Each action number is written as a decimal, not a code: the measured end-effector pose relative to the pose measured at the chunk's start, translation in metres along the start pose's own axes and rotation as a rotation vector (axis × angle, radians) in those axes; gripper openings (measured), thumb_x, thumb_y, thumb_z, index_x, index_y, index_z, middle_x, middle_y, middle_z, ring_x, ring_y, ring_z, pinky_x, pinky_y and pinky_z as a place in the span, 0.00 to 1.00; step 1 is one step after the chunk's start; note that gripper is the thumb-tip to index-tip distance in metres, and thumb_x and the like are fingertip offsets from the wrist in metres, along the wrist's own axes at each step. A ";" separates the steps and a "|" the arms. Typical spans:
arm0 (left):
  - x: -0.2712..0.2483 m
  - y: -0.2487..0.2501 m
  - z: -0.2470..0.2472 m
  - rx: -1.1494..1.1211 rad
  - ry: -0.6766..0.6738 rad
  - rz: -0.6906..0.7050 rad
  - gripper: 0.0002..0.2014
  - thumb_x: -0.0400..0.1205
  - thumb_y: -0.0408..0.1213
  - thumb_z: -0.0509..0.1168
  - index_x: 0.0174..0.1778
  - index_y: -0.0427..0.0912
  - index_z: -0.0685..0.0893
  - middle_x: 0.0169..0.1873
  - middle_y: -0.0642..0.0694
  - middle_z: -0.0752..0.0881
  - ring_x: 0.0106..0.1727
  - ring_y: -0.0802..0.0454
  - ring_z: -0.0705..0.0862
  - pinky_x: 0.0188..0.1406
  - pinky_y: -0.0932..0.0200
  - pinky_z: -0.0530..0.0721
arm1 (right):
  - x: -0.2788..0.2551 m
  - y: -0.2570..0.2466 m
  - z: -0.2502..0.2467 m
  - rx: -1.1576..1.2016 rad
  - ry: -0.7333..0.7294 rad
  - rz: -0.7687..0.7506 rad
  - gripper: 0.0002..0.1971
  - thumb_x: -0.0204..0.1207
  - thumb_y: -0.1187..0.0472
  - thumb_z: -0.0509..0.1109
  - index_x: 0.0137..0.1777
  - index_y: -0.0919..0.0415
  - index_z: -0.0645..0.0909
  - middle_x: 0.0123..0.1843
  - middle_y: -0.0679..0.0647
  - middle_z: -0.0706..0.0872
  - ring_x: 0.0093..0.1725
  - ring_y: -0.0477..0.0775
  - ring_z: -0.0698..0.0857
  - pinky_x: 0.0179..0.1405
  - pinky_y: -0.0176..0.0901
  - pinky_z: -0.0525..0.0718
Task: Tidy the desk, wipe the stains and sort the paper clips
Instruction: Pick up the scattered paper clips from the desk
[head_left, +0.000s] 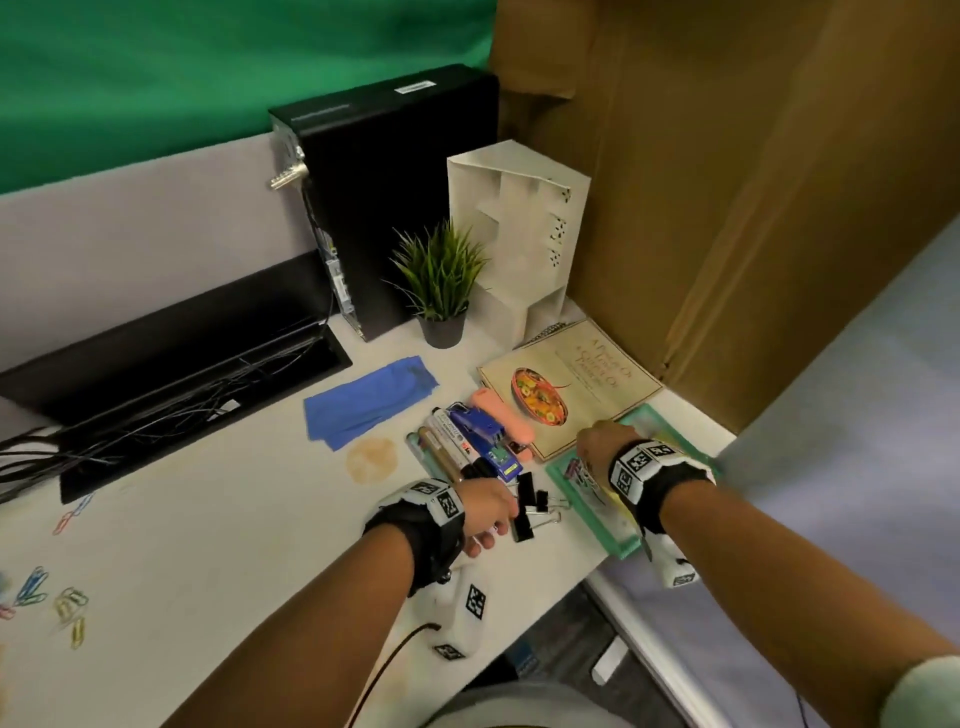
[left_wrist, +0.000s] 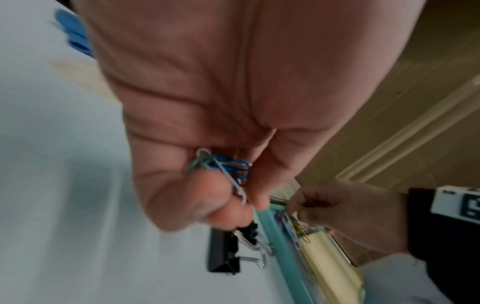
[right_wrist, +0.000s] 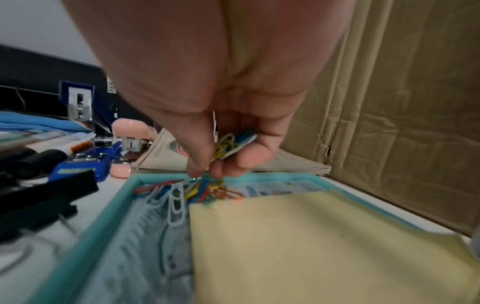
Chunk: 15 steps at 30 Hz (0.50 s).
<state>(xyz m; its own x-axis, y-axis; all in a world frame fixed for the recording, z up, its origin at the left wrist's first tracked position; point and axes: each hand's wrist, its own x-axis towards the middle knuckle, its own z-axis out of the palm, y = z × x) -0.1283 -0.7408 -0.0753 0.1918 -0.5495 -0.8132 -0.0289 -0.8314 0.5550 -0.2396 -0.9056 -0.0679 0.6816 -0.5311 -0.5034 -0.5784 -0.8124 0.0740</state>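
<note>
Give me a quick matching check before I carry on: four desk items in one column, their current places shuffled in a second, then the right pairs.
Items:
1. blue cloth
2. yellow pad
3. potted plant
4. binder clips

Places:
A. inside the teal tray
B. between the black computer tower and the white organiser
C. flat, just above the brown stain
D. by the left hand, beside the tray

Pairs: 1-C, 2-A, 3-B, 4-D

White desk (head_left: 218, 525) with blue cloth (head_left: 366, 401), teal tray (head_left: 621, 546), markers (head_left: 445, 441), seemingly a brown stain (head_left: 372, 460).
</note>
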 end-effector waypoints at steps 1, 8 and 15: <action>0.005 0.008 0.006 -0.013 0.000 -0.004 0.08 0.83 0.30 0.52 0.47 0.44 0.75 0.31 0.45 0.73 0.23 0.52 0.69 0.20 0.66 0.63 | 0.000 0.002 0.004 0.009 0.009 -0.012 0.14 0.81 0.66 0.58 0.63 0.64 0.78 0.62 0.62 0.80 0.60 0.64 0.82 0.57 0.49 0.81; 0.043 0.043 0.036 0.026 0.110 0.134 0.18 0.83 0.23 0.53 0.68 0.37 0.75 0.31 0.46 0.75 0.25 0.52 0.74 0.20 0.67 0.74 | -0.012 0.028 0.027 0.221 0.097 0.071 0.33 0.70 0.79 0.57 0.75 0.55 0.70 0.71 0.60 0.70 0.69 0.64 0.74 0.65 0.55 0.81; 0.070 0.065 0.052 0.108 0.144 0.240 0.24 0.79 0.21 0.58 0.72 0.41 0.74 0.67 0.35 0.75 0.63 0.35 0.80 0.63 0.44 0.82 | -0.029 0.049 0.052 0.406 0.166 0.142 0.27 0.76 0.71 0.60 0.73 0.48 0.72 0.71 0.55 0.72 0.70 0.61 0.74 0.66 0.46 0.76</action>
<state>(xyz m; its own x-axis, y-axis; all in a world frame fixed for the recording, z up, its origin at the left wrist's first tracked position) -0.1677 -0.8379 -0.1049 0.3042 -0.7204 -0.6233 -0.1930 -0.6873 0.7003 -0.3108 -0.9177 -0.0946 0.6264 -0.6884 -0.3658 -0.7774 -0.5864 -0.2277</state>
